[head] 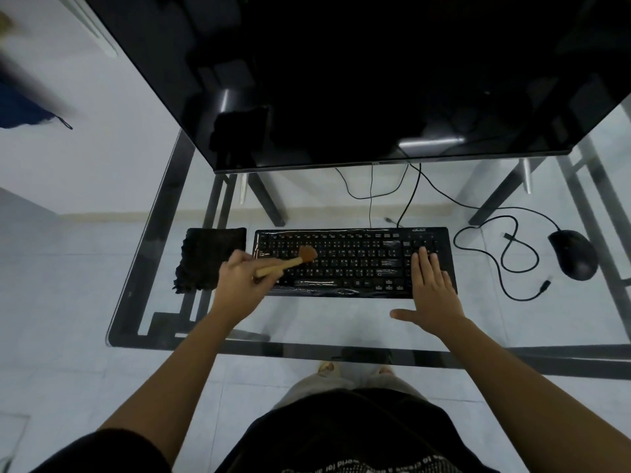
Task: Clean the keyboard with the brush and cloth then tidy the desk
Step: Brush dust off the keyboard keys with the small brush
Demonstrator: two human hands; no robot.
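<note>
Left hand (239, 278) curled round the wooden handle of the brush (290, 261); bristles down on the left-side keys of the keyboard (355, 261). Brushing step judged under way. Right hand (430, 288) flat, fingers straight, holding nothing, pressed on the number-pad end; probably steadies the board against the strokes. Cloth (211, 257) lies folded on the glass worktop (324, 322) just beside the keyboard's left edge, handy for wiping next. Mouse (573, 254) well apart to the right, cable loose
</note>
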